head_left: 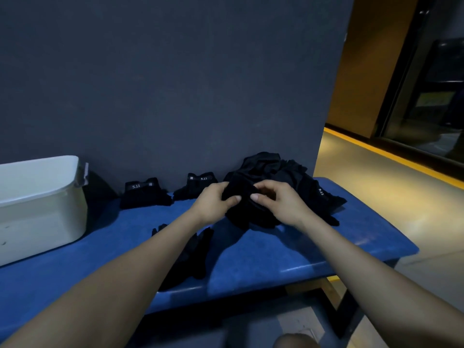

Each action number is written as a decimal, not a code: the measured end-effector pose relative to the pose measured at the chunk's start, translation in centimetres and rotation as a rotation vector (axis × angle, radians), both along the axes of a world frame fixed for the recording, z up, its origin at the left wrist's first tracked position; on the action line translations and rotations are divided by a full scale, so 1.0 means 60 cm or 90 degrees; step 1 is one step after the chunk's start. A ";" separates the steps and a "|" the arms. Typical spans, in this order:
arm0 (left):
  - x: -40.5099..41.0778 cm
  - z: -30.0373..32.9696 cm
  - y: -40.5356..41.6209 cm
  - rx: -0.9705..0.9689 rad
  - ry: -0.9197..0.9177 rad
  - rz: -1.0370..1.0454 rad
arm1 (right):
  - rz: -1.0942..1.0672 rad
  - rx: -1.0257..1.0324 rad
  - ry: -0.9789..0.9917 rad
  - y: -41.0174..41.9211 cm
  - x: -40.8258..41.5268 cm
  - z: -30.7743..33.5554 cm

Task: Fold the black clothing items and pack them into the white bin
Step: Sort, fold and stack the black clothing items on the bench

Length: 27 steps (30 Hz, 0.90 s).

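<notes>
A heap of black clothing (273,172) lies at the back right of the blue bench (251,259). My left hand (213,200) and my right hand (278,200) both pinch one black garment (244,194) at the front of that heap, thumbs on top. Two folded black items with white "5.11" labels sit against the wall, one (144,194) further left, the other (198,184) beside my left hand. Another black piece (190,254) lies flat under my left forearm. The white bin (42,204) stands at the bench's left end; its inside is hidden from here.
A dark grey wall (175,84) rises directly behind the bench. The bench's front edge runs below my forearms, with a dark frame leg (349,305) at the right. Yellow-lit floor (401,197) stretches to the right, ending at glass doors.
</notes>
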<state>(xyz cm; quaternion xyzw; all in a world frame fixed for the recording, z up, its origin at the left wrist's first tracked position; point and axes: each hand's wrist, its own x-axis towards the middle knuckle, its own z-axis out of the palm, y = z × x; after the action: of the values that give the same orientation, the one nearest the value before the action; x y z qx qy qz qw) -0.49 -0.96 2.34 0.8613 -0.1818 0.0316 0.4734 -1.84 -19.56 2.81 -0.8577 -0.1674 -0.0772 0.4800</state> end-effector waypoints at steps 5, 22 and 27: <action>-0.018 0.016 0.000 -0.018 0.027 -0.039 | 0.010 -0.011 -0.012 -0.003 -0.016 0.013; -0.055 0.048 0.001 -0.463 0.561 0.022 | 0.002 0.006 -0.086 0.005 -0.036 0.030; -0.052 0.052 0.008 -0.492 0.411 0.048 | -0.018 -0.002 0.004 0.001 -0.040 0.019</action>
<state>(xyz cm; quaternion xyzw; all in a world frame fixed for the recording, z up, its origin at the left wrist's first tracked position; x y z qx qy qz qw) -3.62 -0.49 5.45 0.5947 0.0300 -0.1546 0.7884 -4.24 -19.50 3.94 -0.8608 -0.1540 -0.0809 0.4782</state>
